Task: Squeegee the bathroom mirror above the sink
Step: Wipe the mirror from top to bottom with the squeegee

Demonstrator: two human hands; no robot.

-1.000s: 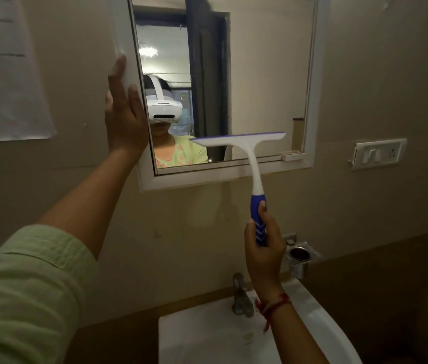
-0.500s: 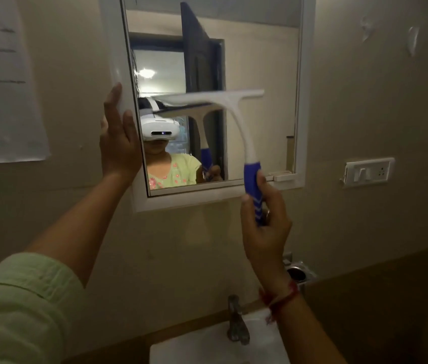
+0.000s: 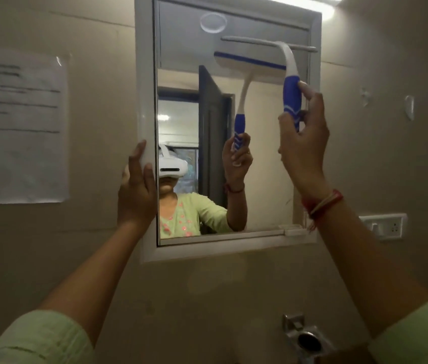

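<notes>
A white-framed mirror (image 3: 265, 179) hangs on the beige wall. My right hand (image 3: 302, 143) is shut on the blue grip of a white squeegee (image 3: 290, 82). Its blade lies across the glass near the mirror's top right, just under the upper frame. The squeegee's reflection shows a little below and to the left. My left hand (image 3: 136, 187) lies flat against the mirror's left frame at mid height, fingers pointing up and holding nothing.
A paper notice (image 3: 18, 127) is taped to the wall at the left. A white switch and socket plate (image 3: 386, 227) sits right of the mirror. A chrome holder (image 3: 307, 340) juts from the wall below, and a lamp glows above the mirror's top right corner.
My right hand has raised the squeegee from below the mirror's bottom edge to the top of the glass. My view has tilted upward, so the sink and tap have dropped out of sight.
</notes>
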